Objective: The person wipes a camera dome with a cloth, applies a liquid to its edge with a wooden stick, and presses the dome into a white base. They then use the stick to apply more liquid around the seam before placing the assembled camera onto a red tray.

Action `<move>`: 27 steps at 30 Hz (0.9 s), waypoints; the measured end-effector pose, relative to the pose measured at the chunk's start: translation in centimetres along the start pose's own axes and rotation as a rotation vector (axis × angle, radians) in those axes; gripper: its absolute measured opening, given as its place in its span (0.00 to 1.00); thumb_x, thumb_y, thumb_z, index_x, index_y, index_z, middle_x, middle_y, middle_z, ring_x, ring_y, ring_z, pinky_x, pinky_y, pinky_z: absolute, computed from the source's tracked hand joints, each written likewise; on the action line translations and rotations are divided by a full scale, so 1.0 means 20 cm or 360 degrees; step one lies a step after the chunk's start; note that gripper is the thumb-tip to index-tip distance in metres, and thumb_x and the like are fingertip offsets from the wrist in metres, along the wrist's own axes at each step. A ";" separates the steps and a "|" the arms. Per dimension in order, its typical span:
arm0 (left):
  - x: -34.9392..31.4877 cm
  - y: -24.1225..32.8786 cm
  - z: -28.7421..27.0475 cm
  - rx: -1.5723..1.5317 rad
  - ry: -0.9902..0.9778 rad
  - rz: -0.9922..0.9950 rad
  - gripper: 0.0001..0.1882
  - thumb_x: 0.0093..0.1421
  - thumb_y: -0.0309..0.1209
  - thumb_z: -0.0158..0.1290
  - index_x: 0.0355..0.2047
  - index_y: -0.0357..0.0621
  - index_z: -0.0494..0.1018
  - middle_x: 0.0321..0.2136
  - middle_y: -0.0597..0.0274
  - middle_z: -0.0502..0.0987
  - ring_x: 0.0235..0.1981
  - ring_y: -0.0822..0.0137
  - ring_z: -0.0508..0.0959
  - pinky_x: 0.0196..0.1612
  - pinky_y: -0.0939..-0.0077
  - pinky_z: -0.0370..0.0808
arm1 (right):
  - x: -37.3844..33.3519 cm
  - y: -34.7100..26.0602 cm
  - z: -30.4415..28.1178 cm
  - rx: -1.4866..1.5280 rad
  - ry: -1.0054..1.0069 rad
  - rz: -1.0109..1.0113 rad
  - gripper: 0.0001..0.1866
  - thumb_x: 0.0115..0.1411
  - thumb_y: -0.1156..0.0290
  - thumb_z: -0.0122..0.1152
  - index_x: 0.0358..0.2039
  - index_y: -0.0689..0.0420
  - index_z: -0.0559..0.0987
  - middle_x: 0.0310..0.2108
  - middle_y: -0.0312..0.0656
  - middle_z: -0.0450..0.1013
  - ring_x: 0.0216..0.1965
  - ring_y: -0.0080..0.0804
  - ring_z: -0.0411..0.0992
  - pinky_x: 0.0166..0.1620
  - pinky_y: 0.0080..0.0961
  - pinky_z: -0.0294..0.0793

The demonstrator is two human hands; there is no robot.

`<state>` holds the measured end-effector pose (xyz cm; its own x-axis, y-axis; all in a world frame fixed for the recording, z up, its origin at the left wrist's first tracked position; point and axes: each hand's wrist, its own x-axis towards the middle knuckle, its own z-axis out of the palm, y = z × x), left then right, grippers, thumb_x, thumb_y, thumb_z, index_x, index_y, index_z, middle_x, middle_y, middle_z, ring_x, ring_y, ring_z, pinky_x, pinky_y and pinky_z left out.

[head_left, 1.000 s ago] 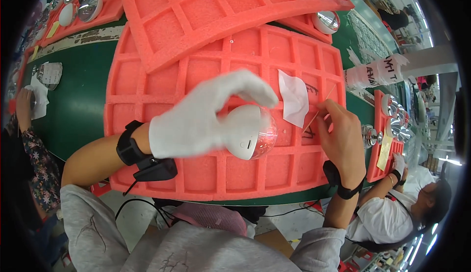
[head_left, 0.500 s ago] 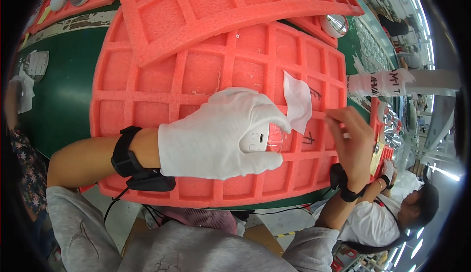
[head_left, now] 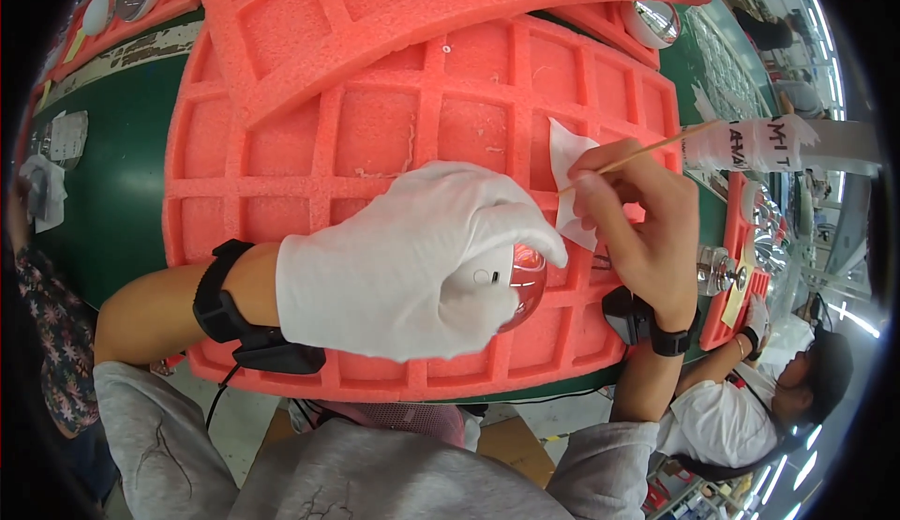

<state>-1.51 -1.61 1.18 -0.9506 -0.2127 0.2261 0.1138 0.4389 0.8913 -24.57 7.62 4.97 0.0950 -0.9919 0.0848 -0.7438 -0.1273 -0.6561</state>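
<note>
My left hand (head_left: 412, 257), in a white glove, is closed around a clear round glass bulb (head_left: 523, 281) with a reddish sheen, held just above the red foam tray (head_left: 375, 145). My right hand (head_left: 633, 225), bare, pinches a thin wooden stick (head_left: 656, 150) that points up and to the right. A white wipe (head_left: 565, 154) lies on the tray right behind the right hand's fingers, partly hidden by them. The two hands are close together, almost touching.
A second red foam grid tray (head_left: 422, 4) leans over the far side of the first. The table top is green (head_left: 103, 201). Shiny round parts (head_left: 656, 18) lie at the back right, more at right (head_left: 717, 271). Another person (head_left: 750, 398) sits at lower right.
The view has closed in on the hands. My left hand wrapped more fully around the bulb, and my right hand rose beside it with the stick now pointing up and right.
</note>
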 end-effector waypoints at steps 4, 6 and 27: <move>0.00 0.00 0.02 0.0083 -0.0041 -0.0075 0.30 0.50 0.39 0.66 0.52 0.44 0.71 0.50 0.55 0.73 0.51 0.50 0.72 0.59 0.53 0.64 | -0.03 -0.14 0.02 0.1095 0.0420 0.0196 0.05 0.68 0.77 0.56 0.36 0.66 0.75 0.22 0.40 0.75 0.19 0.16 0.69 0.22 0.16 0.63; -0.01 -0.01 0.03 0.0150 0.0009 -0.0126 0.36 0.45 0.40 0.70 0.53 0.45 0.70 0.50 0.55 0.73 0.52 0.49 0.72 0.61 0.51 0.64 | -0.03 -0.18 0.09 0.1069 0.0091 -0.0018 0.08 0.71 0.72 0.49 0.37 0.65 0.71 0.20 0.42 0.72 0.14 0.18 0.66 0.19 0.16 0.63; 0.04 0.00 0.06 0.0179 -0.0033 -0.0292 0.25 0.47 0.37 0.67 0.46 0.48 0.74 0.45 0.62 0.76 0.50 0.50 0.73 0.56 0.52 0.66 | -0.07 -0.18 0.24 0.0945 0.0314 -0.0183 0.13 0.72 0.68 0.50 0.37 0.65 0.64 0.17 0.44 0.70 0.12 0.18 0.63 0.15 0.15 0.60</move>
<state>-2.51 -0.79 0.86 -0.9582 -0.2807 0.0550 -0.0936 0.4895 0.8670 -18.82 9.53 3.63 -0.0130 -0.9602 0.2789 -0.2368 -0.2681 -0.9338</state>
